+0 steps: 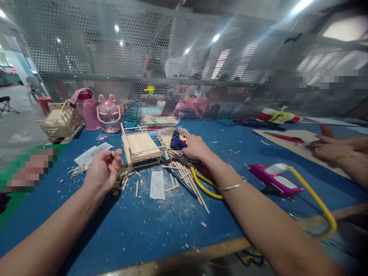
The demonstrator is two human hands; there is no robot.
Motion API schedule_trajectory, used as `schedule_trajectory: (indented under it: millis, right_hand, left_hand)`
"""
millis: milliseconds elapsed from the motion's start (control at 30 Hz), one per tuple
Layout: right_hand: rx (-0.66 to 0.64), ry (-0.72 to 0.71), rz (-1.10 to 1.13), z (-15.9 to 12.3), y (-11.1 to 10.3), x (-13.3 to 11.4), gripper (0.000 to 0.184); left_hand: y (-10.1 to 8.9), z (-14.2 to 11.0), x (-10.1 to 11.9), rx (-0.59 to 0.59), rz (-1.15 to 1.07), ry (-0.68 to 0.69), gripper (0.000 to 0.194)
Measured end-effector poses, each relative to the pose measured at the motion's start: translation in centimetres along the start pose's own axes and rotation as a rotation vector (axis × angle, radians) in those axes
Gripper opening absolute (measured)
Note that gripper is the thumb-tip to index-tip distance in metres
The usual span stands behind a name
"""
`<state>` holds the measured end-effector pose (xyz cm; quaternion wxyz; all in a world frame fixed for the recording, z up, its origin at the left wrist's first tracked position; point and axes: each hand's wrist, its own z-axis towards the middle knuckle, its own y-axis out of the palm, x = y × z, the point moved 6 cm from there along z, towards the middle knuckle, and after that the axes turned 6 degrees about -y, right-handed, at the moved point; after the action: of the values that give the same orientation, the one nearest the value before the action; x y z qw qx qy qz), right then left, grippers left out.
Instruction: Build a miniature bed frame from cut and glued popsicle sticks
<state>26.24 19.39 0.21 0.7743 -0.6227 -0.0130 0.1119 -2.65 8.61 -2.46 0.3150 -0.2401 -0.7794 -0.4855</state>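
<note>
My left hand [104,168] is closed in a pinch just left of a small wooden bed model [143,145]. A tiny pale bit shows at its fingertips, too small to name. My right hand [196,147] reaches past the model, its fingers closed around the right side of a dark blue object [177,140] with a touch of red. That object rests by a second, smaller stick-built piece [163,138]. Below my right hand lie loose thin wooden sticks [188,178] and pliers with yellow handles [202,186]. A white paper slip [157,185] lies in front of the bed model.
A magenta tool [274,180] with a yellow cable lies at right, near another person's hands [330,147]. Along the back stand a pink tumbler [87,109], a pink jar [108,115] and bundled sticks [159,121], before a perforated metal screen [115,57]. Another wooden model [59,119] stands at left.
</note>
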Motion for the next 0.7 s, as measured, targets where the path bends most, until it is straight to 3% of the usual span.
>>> schedule_trajectory:
  millis: [167, 300, 500, 600, 700]
  right_hand:
    - [-0.008, -0.022, 0.029, 0.2, 1.5, 0.1, 0.038]
    - [0.095, -0.033, 0.053, 0.4, 0.7, 0.0, 0.034]
    - [0.247, -0.05, 0.116, 0.0, -0.9, 0.0, 0.029]
    - [0.417, -0.014, 0.175, -0.6, -2.4, 0.8, 0.032]
    - [0.641, 0.045, 0.256, -1.7, -4.2, 2.1, 0.036]
  left_hand:
    - [0.5, -0.4, -0.8, -0.114, -0.065, -0.099, 0.023]
    - [0.5, -0.5, -1.0, -0.086, 0.012, -0.07, 0.032]
    - [0.2, 0.0, -1.7, -0.077, 0.145, -0.054, 0.017]
    - [0.2, -0.2, -1.3, -0.09, 0.483, 0.049, 0.009]
    - [1.0, -1.2, 0.1, -0.097, 1.038, 0.382, 0.021]
